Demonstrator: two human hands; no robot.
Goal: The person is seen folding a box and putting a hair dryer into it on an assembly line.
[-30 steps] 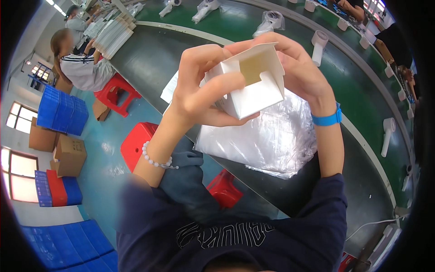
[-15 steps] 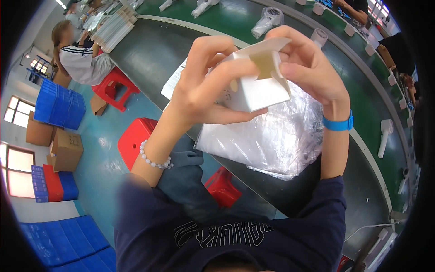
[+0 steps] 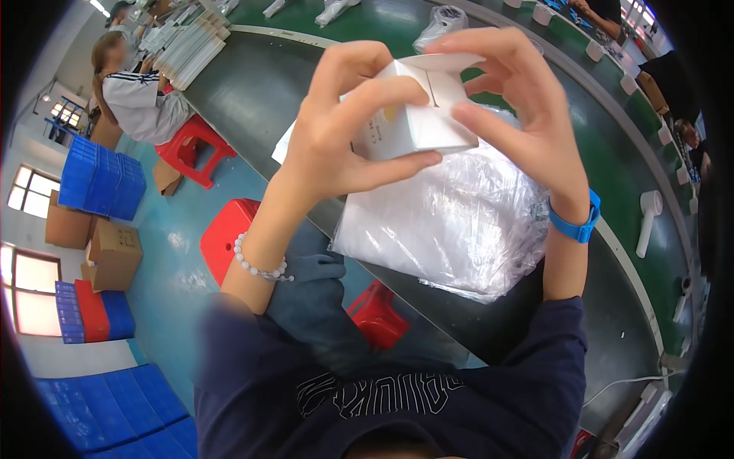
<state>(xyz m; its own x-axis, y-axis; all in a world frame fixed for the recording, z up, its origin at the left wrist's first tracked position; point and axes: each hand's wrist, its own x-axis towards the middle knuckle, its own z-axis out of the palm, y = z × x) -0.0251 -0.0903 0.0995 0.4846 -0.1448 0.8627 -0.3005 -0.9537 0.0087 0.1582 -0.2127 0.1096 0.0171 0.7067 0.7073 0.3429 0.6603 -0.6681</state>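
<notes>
A small white cardboard box (image 3: 437, 134) is held up over the workbench. My left hand (image 3: 330, 136) is closed round its left side, with the thumb along the lower edge and a finger across the top. At the opening, my right hand (image 3: 535, 122) has its thumb against the box's right edge and its fingertips at the raised far flap. One inner flap lies folded across the opening, so the inside is mostly hidden. Below both hands, a clear plastic bag (image 3: 451, 229) with white contents lies on the dark workbench (image 3: 260, 84).
Beyond the bench runs a green conveyor (image 3: 382, 34) carrying white handheld parts (image 3: 649, 222), some in clear wrap. To the left are red stools (image 3: 229, 237), blue crates (image 3: 99, 180), cardboard boxes (image 3: 115, 252) and a seated person (image 3: 141, 99). A white cable (image 3: 631, 381) lies at the lower right.
An inner flap has folded down over the box's opening, which stood open before. Both hands and the box have shifted slightly up and to the left.
</notes>
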